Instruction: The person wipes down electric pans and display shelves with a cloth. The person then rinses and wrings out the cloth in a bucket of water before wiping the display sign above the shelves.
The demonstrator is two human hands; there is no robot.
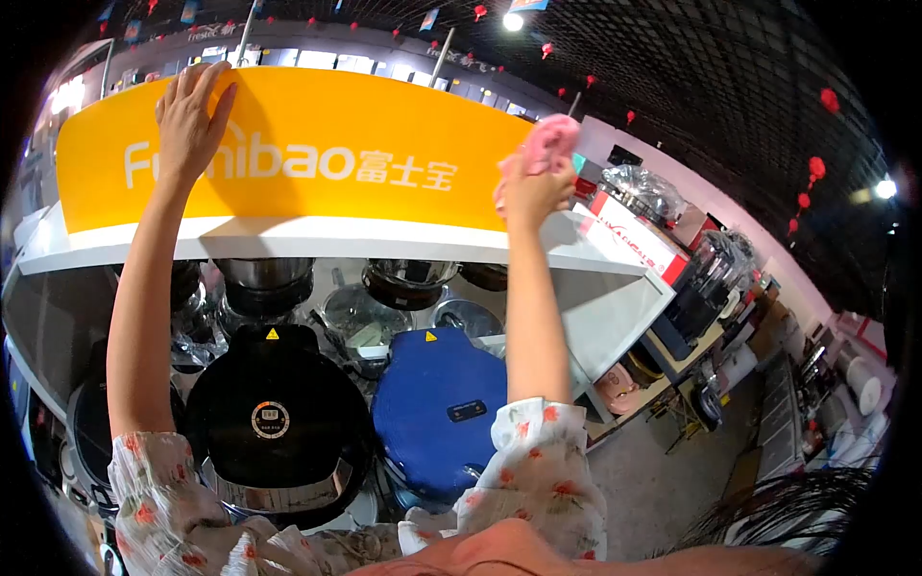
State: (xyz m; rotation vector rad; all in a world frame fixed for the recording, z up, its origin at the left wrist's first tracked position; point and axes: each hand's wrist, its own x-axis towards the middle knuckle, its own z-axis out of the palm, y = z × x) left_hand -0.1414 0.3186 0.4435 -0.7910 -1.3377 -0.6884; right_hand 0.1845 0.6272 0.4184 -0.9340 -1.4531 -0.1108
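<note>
A curved orange sign board [317, 125] with white lettering stands along the top of a white display shelf [384, 238]. My left hand [195, 120] is raised to its left part, with the fingers stretched out and the tips at its upper edge. Bunched in my right hand [536, 192] is a pink cloth [550, 144], held up at the board's right end. Whether the cloth touches the board I cannot tell. Both forearms reach up past the shelf front.
Below stand a black electric griddle [279, 422] and a blue one [442, 408], with pots [410, 278] on the shelf behind them. To the right are a red and white box [634, 235], plastic-wrapped appliances [715, 278] and a grey floor [672, 480].
</note>
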